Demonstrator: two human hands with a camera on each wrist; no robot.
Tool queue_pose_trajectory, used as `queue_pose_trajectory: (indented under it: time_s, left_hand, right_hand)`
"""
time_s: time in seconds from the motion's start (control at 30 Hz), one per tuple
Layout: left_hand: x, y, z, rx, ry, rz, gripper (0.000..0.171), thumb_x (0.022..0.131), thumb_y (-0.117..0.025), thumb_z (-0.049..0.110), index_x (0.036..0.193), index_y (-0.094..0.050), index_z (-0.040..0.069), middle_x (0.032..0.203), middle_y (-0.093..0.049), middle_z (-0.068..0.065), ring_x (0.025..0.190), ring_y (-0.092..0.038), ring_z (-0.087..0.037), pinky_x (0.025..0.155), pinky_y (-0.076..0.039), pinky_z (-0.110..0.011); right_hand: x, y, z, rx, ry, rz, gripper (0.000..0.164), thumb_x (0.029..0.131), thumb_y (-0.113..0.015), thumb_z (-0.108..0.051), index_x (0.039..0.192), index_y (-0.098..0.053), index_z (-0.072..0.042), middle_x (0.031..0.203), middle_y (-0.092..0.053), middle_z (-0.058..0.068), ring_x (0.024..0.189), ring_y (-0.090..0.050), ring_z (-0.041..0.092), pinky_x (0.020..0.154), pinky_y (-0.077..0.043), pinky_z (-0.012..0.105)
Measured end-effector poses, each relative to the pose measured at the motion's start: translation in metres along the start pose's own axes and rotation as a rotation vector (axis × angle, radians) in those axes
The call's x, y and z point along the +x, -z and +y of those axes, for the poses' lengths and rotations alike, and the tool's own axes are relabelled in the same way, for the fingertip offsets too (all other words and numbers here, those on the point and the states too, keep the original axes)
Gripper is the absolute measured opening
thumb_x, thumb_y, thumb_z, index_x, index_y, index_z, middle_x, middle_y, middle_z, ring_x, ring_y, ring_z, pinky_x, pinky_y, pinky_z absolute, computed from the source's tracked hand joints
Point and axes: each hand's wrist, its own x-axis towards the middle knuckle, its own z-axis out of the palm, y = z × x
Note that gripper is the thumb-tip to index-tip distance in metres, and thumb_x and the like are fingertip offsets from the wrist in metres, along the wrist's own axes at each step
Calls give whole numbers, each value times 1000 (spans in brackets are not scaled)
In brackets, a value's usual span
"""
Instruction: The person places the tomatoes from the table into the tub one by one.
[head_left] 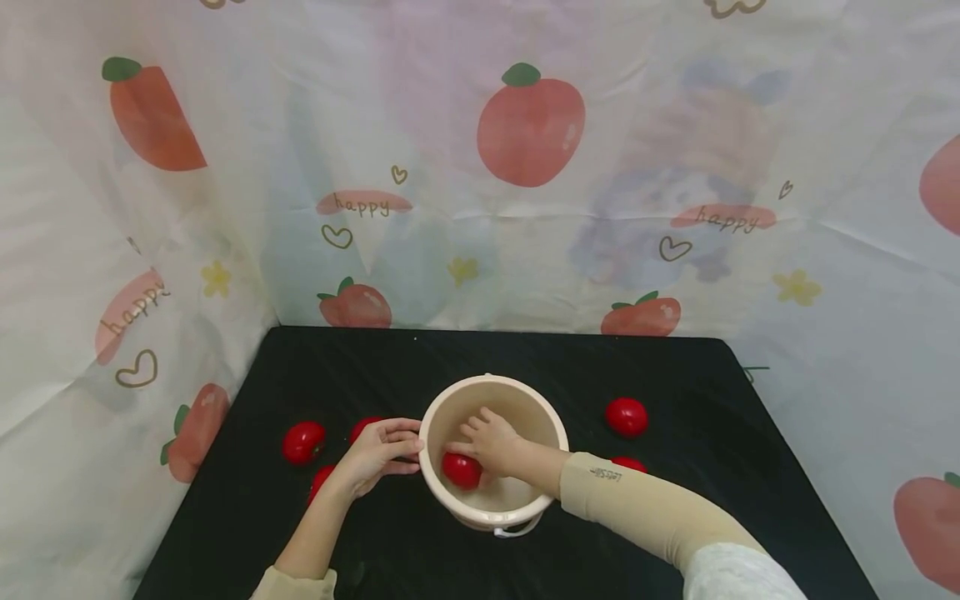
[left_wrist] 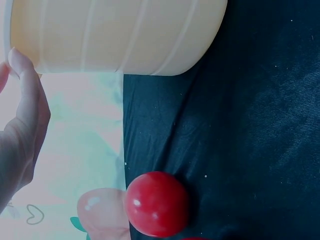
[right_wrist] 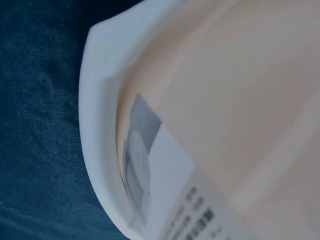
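Observation:
A cream bucket point(head_left: 491, 520) stands on the black table, its mouth facing up. At its left rim, the fingertips of my left hand point(head_left: 372, 457) touch the edge with fingers gently bent; the left wrist view shows a fingertip point(left_wrist: 21, 60) against the bucket's outer wall. My right hand point(head_left: 491, 443) reaches inside with its fingers spread. Next to it, under the thumb side, lies a red tomato point(head_left: 461, 472) in the bucket. In the right wrist view the bucket's rim point(right_wrist: 95, 120) and a printed label point(right_wrist: 170, 175) show, but the hand does not.
Left of the bucket are several tomatoes, one at the far left point(head_left: 303, 442) and two partly hidden by the left hand and arm. To the right lies another tomato point(head_left: 627, 417), with one more point(head_left: 628, 463) half covered by the right sleeve. A printed curtain point(head_left: 450, 250) hangs behind the table.

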Motion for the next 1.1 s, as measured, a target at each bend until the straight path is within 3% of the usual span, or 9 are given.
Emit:
queue_pose_trajectory:
  time_s: [0.2, 0.47, 0.67, 0.87, 1.1]
  left_hand:
    - [0, 1, -1, 4, 5, -1, 47, 84, -66, 11, 122, -48, -10, 88, -65, -5, 73, -63, -16, 71, -55, -36]
    - [-1, 1, 0, 21, 2, 5, 47, 84, -66, 12, 121, -47, -10, 90, -65, -6, 74, -63, -16, 71, -55, -36]
    - [-2, 0, 0, 16, 5, 2, 49, 83, -67, 13, 122, -47, -10, 90, -66, -7, 74, -63, -16, 71, -55, -36]
    - [-1, 1, -1, 18, 2, 10, 48, 83, -67, 12, 121, -48, -10, 92, -65, -11, 74, -63, -16, 71, -55, -36]
    - [0, 0, -2, 18, -8, 10, 47, 83, -66, 12, 121, -49, -9, 92, -66, -10, 74, -63, -17, 71, -55, -37]
  right_hand:
    - [0, 3, 3, 48, 2, 30, 72, 68, -61, -68, 132, -38, -44, 109, -52, -7, 101, -45, 10, 84, -32, 30]
    - [-8, 10, 14, 85, 26, 185, 72, 65, -65, -67, 128, -45, -39, 108, -55, -6, 97, -47, 13, 85, -36, 33]
    - [-27, 22, 30, 263, -22, 311, 69, 67, -70, -58, 127, -49, -31, 109, -54, -2, 101, -47, 17, 92, -36, 39]
    - [-58, 30, 51, 404, -170, 513, 67, 71, -72, -48, 129, -49, -23, 120, -51, 5, 112, -44, 23, 93, -33, 46]
    - [-109, 15, 69, 490, -460, 510, 77, 71, -69, -53, 136, -41, -24, 133, -44, 9, 121, -37, 27, 94, -29, 53]
